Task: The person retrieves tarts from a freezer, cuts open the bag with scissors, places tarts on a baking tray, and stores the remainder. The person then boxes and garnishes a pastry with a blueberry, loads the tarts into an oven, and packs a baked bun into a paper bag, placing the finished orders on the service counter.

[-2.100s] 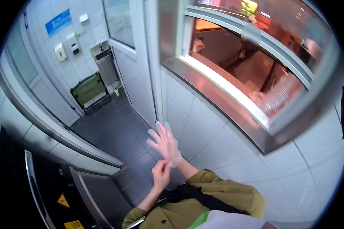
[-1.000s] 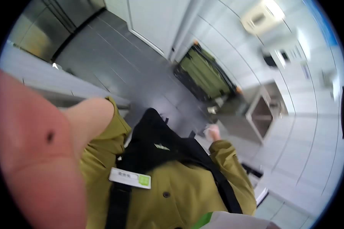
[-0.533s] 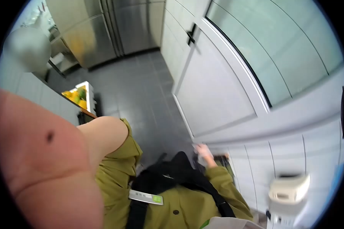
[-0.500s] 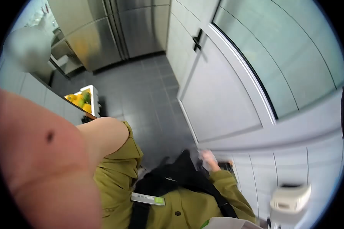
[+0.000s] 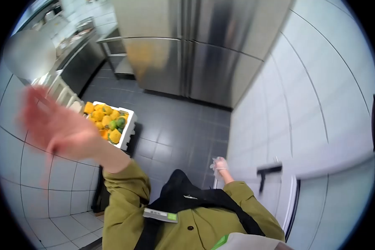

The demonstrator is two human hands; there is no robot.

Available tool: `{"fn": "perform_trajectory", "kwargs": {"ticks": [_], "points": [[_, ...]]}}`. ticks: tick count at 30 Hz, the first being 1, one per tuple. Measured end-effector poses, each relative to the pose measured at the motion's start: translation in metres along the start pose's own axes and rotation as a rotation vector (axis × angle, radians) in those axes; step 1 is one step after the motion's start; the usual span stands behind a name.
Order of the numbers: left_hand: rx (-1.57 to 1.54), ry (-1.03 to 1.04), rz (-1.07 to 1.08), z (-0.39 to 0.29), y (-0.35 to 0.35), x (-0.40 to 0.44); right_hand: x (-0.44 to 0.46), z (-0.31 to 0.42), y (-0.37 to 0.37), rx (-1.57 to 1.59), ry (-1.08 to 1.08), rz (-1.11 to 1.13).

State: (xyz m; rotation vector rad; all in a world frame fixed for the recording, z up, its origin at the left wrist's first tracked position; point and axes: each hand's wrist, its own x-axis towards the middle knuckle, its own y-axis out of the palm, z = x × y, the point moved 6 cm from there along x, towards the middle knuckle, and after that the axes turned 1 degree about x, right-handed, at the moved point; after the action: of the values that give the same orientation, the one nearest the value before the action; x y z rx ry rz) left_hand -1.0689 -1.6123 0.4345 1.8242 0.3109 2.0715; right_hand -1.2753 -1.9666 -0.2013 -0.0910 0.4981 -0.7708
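Note:
My left hand (image 5: 64, 127) is raised at the left, large and close to the camera, bare and blurred by motion. Its fingers are too smeared to read, and I see nothing in it. In the picture it overlaps the left end of a white crate (image 5: 130, 125) of yellow and green fruit (image 5: 108, 121), some with ridged surfaces. My right hand (image 5: 221, 163) hangs low on the other side, with clear thin plastic, like a disposable glove, about it. How its fingers are set is not clear. It is nearest to the white wall and the door.
Tall steel refrigerator doors (image 5: 154, 62) stand ahead across the dark tiled floor (image 5: 171, 125). A white door with a black handle (image 5: 270, 170) is at my right. A steel counter (image 5: 81, 58) runs along the far left, and a tiled wall (image 5: 37, 175) stands close at my left.
The view has swung right and the door has slipped to the lower right. My left hand has come into view where only the forearm showed. The fruit crate shows more fully.

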Motion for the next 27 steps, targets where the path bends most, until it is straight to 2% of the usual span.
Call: {"fn": "perform_trajectory", "kwargs": {"ticks": [1, 3, 5, 6, 7, 8, 9, 11, 12, 14, 16, 17, 18, 19, 22, 24, 26, 27], "points": [[-0.002, -0.302, -0.003, 0.044, -0.009, -0.050, 0.032, 0.052, 0.020, 0.276, 0.074, 0.056], [0.274, -0.590, 0.161, 0.127, 0.000, -0.134, 0.086, 0.130, 0.052, 0.350, -0.017, 0.197], [0.488, -0.786, 0.320, 0.219, 0.025, -0.222, 0.159, 0.174, 0.077, 0.222, -0.024, 0.247], [0.364, -1.024, 0.337, 0.277, 0.043, -0.281, 0.183, 0.197, 0.083, 0.115, 0.042, 0.202], [0.335, -1.060, 0.359, 0.332, 0.059, -0.339, 0.211, 0.220, 0.083, -0.282, -0.198, 0.149], [0.369, -1.131, 0.456, 0.383, 0.083, -0.389, 0.237, 0.224, 0.086, -0.310, -0.213, 0.108], [0.384, -1.249, 0.571, 0.398, 0.108, -0.435, 0.254, 0.202, 0.080, -0.181, 0.005, 0.121], [0.281, -1.428, 0.830, 0.429, 0.169, -0.493, 0.298, 0.132, 0.054, -0.130, -0.080, 0.217], [0.242, -1.490, 0.846, 0.449, 0.194, -0.520, 0.290, 0.131, 0.045, 0.227, 0.411, 0.146], [0.286, -1.503, 0.925, 0.492, 0.233, -0.564, 0.275, 0.157, 0.024, 0.050, 0.041, 0.080], [0.361, -1.439, 0.988, 0.520, 0.255, -0.598, 0.261, 0.142, 0.012, 0.251, 0.305, -0.041], [0.410, -1.393, 1.005, 0.533, 0.270, -0.616, 0.254, 0.153, -0.002, -0.081, -0.118, -0.051], [0.393, -1.375, 1.036, 0.542, 0.281, -0.638, 0.247, 0.156, -0.006, -0.115, -0.070, 0.136], [0.355, -1.285, 0.954, 0.546, 0.290, -0.650, 0.244, 0.139, -0.014, -0.179, -0.015, 0.177], [0.242, -1.502, 0.582, 0.553, 0.298, -0.651, 0.248, 0.080, -0.042, -0.444, 0.111, 0.304], [0.191, -1.541, 0.589, 0.560, 0.295, -0.666, 0.292, 0.046, -0.052, -0.475, 0.065, 0.497], [0.195, -1.531, 0.583, 0.568, 0.296, -0.668, 0.374, 0.057, -0.042, -0.720, -0.622, 0.583], [0.212, -1.498, 0.574, 0.564, 0.294, -0.663, 0.403, 0.159, -0.003, -0.972, -0.210, 0.501]]}}
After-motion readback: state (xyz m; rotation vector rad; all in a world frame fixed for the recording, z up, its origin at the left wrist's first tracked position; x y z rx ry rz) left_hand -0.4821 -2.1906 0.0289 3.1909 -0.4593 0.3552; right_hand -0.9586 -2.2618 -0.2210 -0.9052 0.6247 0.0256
